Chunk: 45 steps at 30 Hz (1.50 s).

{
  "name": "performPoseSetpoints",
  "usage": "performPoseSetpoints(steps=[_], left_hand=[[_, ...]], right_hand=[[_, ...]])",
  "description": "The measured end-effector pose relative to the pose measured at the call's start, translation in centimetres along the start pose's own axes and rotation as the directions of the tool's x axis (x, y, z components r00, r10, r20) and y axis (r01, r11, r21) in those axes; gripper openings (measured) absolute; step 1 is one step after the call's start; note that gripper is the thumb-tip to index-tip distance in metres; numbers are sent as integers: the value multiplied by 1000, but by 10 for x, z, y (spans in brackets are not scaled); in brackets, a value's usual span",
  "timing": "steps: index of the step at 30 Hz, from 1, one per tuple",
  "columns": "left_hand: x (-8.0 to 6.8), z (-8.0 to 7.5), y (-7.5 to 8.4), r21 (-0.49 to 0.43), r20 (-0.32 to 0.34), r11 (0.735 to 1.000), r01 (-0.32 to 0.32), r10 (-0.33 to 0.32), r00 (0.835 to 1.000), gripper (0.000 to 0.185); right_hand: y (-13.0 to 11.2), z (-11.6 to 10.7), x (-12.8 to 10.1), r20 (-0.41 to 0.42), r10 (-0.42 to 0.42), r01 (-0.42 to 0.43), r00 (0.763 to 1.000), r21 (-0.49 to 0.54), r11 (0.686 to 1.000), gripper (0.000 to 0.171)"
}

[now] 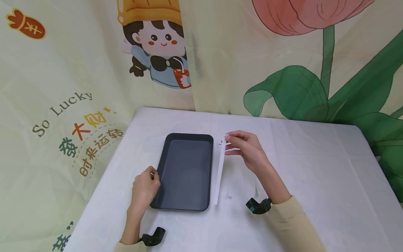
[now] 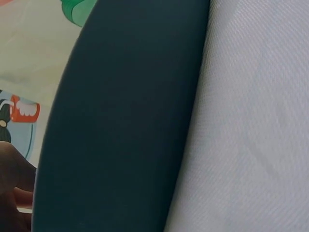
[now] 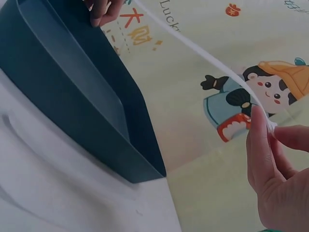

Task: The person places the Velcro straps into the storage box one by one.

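White cloth covers the desk (image 1: 315, 168). Left hand (image 1: 144, 187) grips the dark tray (image 1: 185, 171) at its left rim; right hand (image 1: 247, 148) pinches a white strip (image 1: 219, 175) just right of the tray, not yet inside; tray holds nothing.

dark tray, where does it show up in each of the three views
Head: the tray lies left of centre on the white table, left hand at its left rim.
Left wrist: the tray fills the middle as a dark band, cloth to its right.
Right wrist: the tray takes the upper left.
Shared landmark: the cartoon girl's red cup on the backdrop.
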<state>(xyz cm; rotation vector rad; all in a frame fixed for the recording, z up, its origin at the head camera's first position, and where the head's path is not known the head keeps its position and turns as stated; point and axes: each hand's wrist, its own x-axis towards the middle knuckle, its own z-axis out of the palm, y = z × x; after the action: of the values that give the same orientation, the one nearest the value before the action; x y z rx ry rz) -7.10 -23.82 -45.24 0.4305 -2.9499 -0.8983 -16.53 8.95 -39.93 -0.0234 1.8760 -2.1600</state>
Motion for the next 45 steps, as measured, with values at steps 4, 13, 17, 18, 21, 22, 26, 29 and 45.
performPoseSetpoints(steps=[4,13,17,18,21,22,26,29,45], left_hand=[[-2,1,-3,-3,5,1000,3,-3,1000,17],[-8,-1,-7,-5,9,1000,27,-27,1000,17],[-10,-1,-9,-6,13,999,36,-36,999,17],[-11,0,-10,-7,13,999,37,-37,999,16],[-12,1,-13,-13,18,999,39,-39,999,16],[-13,1,-13,-15,16,999,38,-38,999,16],[-13,1,-16,-13,14,999,39,-39,999,15],[-12,-1,-15,-14,13,999,36,-36,999,15],[-1,-1,-2,-58,11,998,29,-28,1000,16]], right_hand=[[4,13,4,-1,3,-3,1000,27,1000,29],[14,43,13,0,16,-16,1000,72,997,28],[20,56,20,10,28,-29,1000,92,995,26],[22,59,21,13,31,-32,999,96,995,25],[29,68,24,22,39,-41,999,119,992,23],[31,71,26,25,41,-44,999,125,991,22],[37,83,30,45,53,-59,998,150,987,22],[38,90,36,60,70,-78,996,150,986,22],[45,127,66,59,130,-136,990,96,986,22]])
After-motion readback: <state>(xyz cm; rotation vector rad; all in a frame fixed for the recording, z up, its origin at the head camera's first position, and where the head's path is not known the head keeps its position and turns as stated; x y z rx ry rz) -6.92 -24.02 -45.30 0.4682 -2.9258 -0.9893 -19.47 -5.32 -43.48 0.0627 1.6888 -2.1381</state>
